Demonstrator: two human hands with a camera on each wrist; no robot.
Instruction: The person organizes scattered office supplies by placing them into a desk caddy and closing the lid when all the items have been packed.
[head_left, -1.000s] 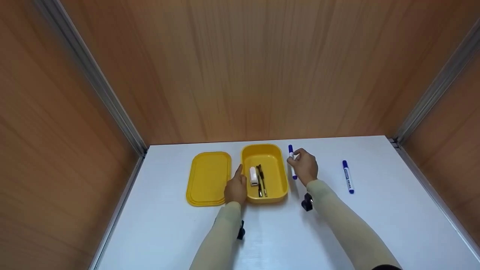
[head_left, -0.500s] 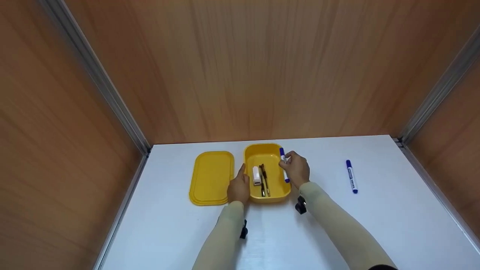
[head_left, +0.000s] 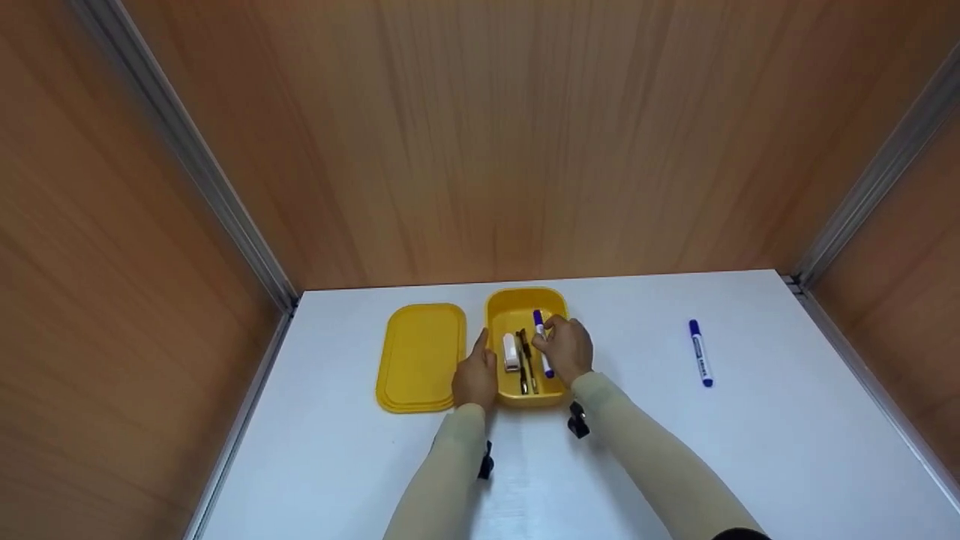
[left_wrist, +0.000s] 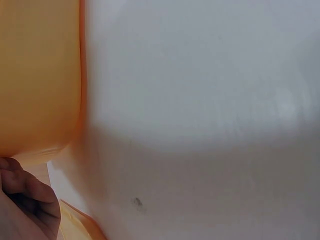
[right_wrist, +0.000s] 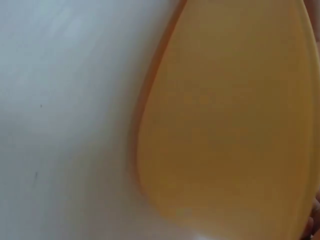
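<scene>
A yellow box (head_left: 517,301) stands open on the white table (head_left: 645,450). Inside lie a white eraser (head_left: 510,351) and two dark pens (head_left: 526,361). My right hand (head_left: 564,347) pinches a blue marker (head_left: 539,324) and holds it low inside the box, at its right side. My left hand (head_left: 477,375) rests against the box's left wall, thumb along the rim. The left wrist view shows the box wall (left_wrist: 40,75) blurred, with part of my hand (left_wrist: 25,205) at the bottom left. In the right wrist view only the box's outer wall (right_wrist: 230,120) and table show.
The yellow lid (head_left: 420,356) lies flat just left of the box. A second blue marker (head_left: 700,352) lies on the table to the right. Wooden walls with metal corner strips close in the table on three sides.
My right hand has carried the blue marker leftwards from the table beside the box, over its right rim and down into it. The left hand has stayed at the box.
</scene>
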